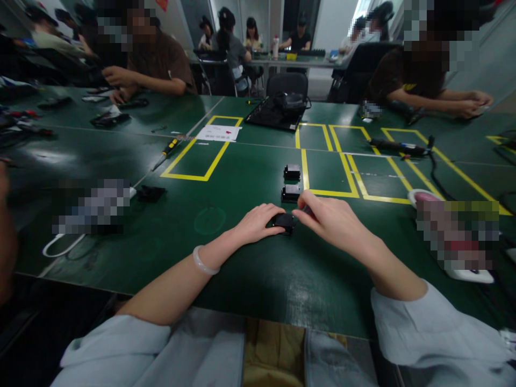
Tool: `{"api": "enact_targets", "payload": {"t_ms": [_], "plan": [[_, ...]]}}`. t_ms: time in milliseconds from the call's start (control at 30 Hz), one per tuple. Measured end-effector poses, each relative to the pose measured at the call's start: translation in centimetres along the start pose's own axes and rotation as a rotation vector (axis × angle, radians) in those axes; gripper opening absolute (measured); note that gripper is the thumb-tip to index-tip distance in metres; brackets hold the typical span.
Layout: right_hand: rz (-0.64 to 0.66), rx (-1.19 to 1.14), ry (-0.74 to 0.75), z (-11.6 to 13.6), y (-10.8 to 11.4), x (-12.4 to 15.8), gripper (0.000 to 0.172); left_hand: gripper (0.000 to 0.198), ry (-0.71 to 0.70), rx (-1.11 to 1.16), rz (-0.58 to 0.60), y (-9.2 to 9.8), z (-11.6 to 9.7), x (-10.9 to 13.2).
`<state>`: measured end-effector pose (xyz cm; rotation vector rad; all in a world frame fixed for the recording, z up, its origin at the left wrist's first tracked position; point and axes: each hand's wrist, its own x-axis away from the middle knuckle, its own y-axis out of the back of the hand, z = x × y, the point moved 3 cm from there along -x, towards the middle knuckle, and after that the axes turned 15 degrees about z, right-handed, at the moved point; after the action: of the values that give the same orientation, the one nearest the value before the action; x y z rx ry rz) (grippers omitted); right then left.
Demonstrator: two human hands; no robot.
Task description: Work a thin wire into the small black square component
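My left hand [262, 221] is closed around the left side of a small black block-shaped part [284, 221] on the green table. At the part's right edge, the fingers of my right hand [328, 215] are pinched together; whatever they hold is too small or hidden to make out. Just beyond lie two similar black parts, the nearer one [291, 192] close to my right fingertips and the farther one [292, 172] behind it.
Yellow tape outlines mark the green table [250, 274]. A yellow-handled screwdriver [171, 145] and a paper sheet [220, 133] lie to the left, a black tray [270, 115] at the back, a black corded tool [399, 147] to the right. Other people sit around.
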<state>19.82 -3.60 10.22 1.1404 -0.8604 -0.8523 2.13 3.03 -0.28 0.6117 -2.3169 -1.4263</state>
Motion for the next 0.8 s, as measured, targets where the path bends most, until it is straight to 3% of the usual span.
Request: {"api": "enact_targets", "payload": {"t_ms": [400, 567, 800], "plan": [[0.007, -0.03, 0.045, 0.39, 0.14, 0.2, 0.015, 0.04, 0.005, 0.019, 0.001, -0.02, -0.14, 0.08], [0.027, 0.033, -0.009, 0.31, -0.07, -0.12, 0.025, 0.041, 0.0, 0.038, 0.002, -0.06, -0.03, -0.07], [0.009, -0.003, 0.027, 0.31, 0.02, 0.18, 0.017, 0.041, 0.006, 0.048, 0.008, 0.2, -0.15, 0.04]]}}
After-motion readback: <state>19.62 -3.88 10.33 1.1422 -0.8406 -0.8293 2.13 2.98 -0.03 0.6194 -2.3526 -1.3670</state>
